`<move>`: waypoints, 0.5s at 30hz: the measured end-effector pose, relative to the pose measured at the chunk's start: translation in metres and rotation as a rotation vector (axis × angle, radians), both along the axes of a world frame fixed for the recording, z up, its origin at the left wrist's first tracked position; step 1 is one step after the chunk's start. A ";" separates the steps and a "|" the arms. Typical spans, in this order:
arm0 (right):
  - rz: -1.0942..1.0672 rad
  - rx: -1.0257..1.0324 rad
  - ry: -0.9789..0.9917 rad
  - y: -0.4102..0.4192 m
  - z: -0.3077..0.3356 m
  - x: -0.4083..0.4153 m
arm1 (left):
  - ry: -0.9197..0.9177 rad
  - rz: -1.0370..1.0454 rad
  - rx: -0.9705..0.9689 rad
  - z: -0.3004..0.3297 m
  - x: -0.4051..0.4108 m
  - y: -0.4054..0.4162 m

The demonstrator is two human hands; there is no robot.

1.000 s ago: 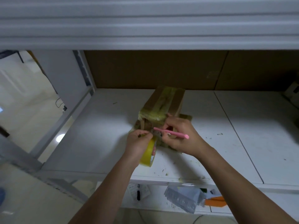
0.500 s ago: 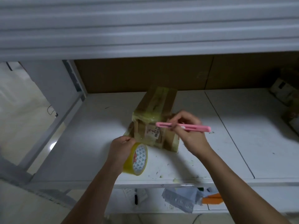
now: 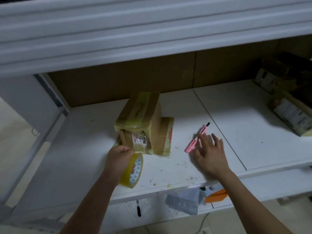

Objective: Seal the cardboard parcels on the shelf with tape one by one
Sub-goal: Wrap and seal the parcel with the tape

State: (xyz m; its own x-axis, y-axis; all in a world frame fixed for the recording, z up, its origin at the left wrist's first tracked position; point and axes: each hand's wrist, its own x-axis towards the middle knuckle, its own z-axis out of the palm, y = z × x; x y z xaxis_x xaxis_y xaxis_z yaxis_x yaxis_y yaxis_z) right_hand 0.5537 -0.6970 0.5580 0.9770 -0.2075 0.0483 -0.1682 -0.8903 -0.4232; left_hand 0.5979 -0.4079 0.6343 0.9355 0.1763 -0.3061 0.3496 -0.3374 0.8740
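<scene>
Gripping the tape roll [image 3: 133, 171] left-handed [image 3: 118, 159], right hand [image 3: 209, 152] open beside the pink cutter [image 3: 196, 138], we risk the loose tape end resticking at frame centre.

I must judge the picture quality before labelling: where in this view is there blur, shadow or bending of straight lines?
Head view: the right hand is smeared by motion; the parcels at far right sit dim and soft; the cardboard parcel casts a shadow leftward on the shelf; the upper shelf edge looks bowed.
</scene>
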 end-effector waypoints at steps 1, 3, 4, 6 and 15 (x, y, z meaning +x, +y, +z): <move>0.008 -0.086 0.054 0.001 0.000 0.000 | 0.000 0.000 -0.002 0.000 0.000 0.000; -0.003 -0.136 0.100 0.003 0.001 0.002 | -0.001 -0.003 0.000 0.001 -0.002 0.001; -0.020 -0.132 0.089 0.005 0.003 0.002 | -0.002 -0.006 0.000 0.001 -0.003 0.001; -0.078 -0.061 -0.049 0.012 0.011 0.001 | -0.008 -0.014 -0.009 0.001 -0.005 0.002; 0.342 0.563 -0.123 0.109 0.059 -0.005 | -0.025 -0.265 -0.017 0.012 -0.018 0.022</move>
State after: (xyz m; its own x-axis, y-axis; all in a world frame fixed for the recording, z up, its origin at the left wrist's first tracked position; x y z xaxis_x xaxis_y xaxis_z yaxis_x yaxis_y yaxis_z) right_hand 0.5491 -0.5878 0.6172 0.9865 0.0868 0.1388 0.1637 -0.5229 -0.8365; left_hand 0.5800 -0.3862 0.6460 0.9556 -0.0812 -0.2831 0.2290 -0.3996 0.8876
